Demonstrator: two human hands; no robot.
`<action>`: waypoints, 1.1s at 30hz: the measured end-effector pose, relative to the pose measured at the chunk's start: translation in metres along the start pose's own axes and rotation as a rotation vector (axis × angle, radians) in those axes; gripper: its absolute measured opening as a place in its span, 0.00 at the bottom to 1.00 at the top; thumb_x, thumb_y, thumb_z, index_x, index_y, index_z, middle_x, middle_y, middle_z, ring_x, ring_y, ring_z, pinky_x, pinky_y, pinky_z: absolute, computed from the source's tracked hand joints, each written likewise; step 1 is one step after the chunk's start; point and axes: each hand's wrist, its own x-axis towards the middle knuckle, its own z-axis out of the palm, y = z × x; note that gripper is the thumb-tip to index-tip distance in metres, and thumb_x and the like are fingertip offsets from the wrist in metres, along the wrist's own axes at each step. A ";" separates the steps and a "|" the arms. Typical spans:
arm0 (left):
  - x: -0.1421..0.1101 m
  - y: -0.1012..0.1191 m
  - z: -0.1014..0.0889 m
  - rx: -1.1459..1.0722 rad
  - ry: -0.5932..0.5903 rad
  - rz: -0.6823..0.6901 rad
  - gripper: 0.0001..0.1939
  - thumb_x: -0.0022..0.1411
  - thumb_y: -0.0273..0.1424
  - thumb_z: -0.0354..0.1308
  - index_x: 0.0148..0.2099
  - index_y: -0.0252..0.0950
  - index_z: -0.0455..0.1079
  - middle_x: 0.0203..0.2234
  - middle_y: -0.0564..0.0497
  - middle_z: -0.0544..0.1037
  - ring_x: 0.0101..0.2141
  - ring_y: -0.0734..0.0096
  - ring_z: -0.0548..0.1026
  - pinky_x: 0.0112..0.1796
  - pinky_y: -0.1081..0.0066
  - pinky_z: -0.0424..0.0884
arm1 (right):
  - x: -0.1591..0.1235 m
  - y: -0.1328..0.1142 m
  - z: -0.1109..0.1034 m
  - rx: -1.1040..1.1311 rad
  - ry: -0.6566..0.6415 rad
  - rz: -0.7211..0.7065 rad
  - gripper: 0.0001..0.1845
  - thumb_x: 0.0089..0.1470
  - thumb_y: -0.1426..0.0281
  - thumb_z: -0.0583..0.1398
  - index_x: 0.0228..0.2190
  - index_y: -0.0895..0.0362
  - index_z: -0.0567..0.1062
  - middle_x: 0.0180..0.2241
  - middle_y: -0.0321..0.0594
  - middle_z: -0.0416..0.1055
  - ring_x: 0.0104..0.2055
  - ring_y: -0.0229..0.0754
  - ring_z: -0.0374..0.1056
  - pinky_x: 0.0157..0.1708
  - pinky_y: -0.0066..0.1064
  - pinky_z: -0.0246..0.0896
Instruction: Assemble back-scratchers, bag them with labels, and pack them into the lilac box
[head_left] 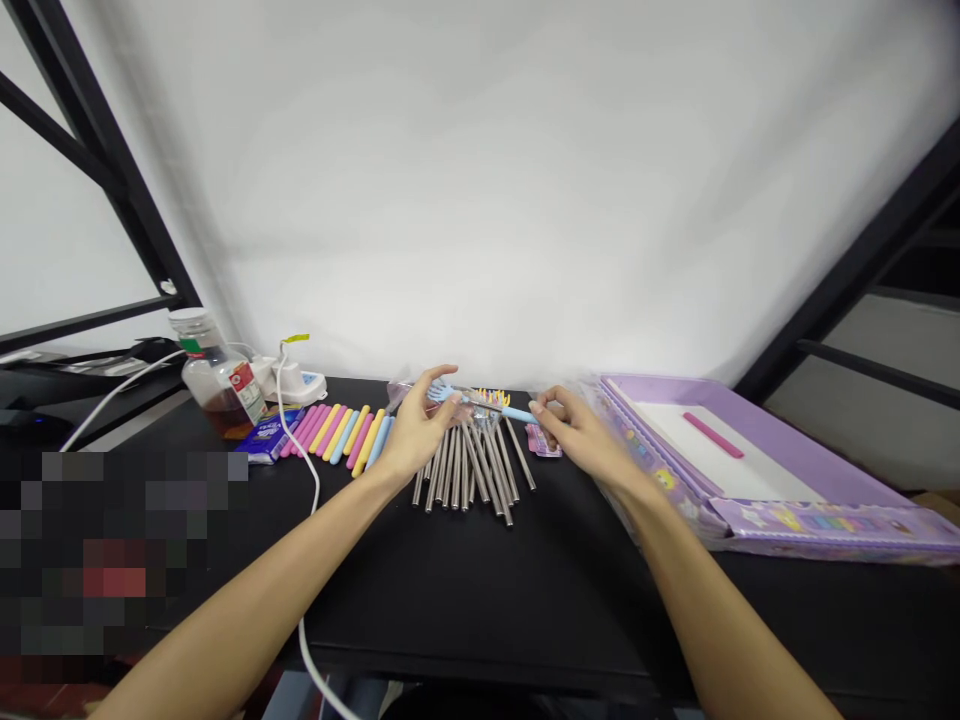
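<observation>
Well left of the fan of steel rods [469,475], a lidded jar of amber liquid [217,380] stands on the black surface [480,600]. Just right of the jar sit a white plug adapter [300,383] and a white cable [309,490] that runs toward the viewer. Closer to the fan lie a blue packet [270,435] and a row of pink, yellow and blue sleeves [337,435], side by side.

Over the fan's top end, the left hand [420,425] has a half-curled grip, its fingertips at the pronged head of a blue-sleeved rod [517,413]. Blur hides whether it bears the rod, so I cannot tell. The right hand [577,435] pinches the sleeve's far end closed between thumb and fingers, so the rod lies crosswise above the fan.

Just right of the fan is a small pink packet [541,440], and farther right a purple tray [825,530] holds a pink stick [712,435].

The rod looks light and stiff. Its bare steel is probably slippery, so the sleeve seems the surer place to hold.
</observation>
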 end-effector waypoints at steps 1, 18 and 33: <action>-0.001 0.001 0.001 -0.007 -0.023 0.008 0.26 0.60 0.40 0.65 0.59 0.40 0.66 0.34 0.51 0.78 0.38 0.67 0.80 0.49 0.60 0.78 | 0.000 0.000 0.004 0.106 -0.048 0.027 0.18 0.57 0.50 0.58 0.36 0.52 0.64 0.20 0.27 0.63 0.22 0.37 0.60 0.26 0.29 0.54; 0.002 0.006 0.001 -0.005 0.018 0.005 0.31 0.62 0.40 0.62 0.64 0.41 0.59 0.33 0.50 0.76 0.36 0.65 0.78 0.38 0.63 0.79 | -0.014 -0.024 0.011 0.277 -0.441 -0.014 0.14 0.48 0.62 0.70 0.33 0.55 0.74 0.37 0.41 0.79 0.42 0.45 0.77 0.48 0.40 0.67; -0.014 0.008 0.008 0.254 -0.224 -0.005 0.27 0.60 0.41 0.64 0.60 0.44 0.68 0.48 0.45 0.73 0.19 0.84 0.62 0.19 0.76 0.63 | -0.009 -0.004 0.025 0.027 -0.095 -0.221 0.25 0.44 0.59 0.72 0.32 0.52 0.62 0.21 0.25 0.64 0.22 0.35 0.59 0.23 0.28 0.54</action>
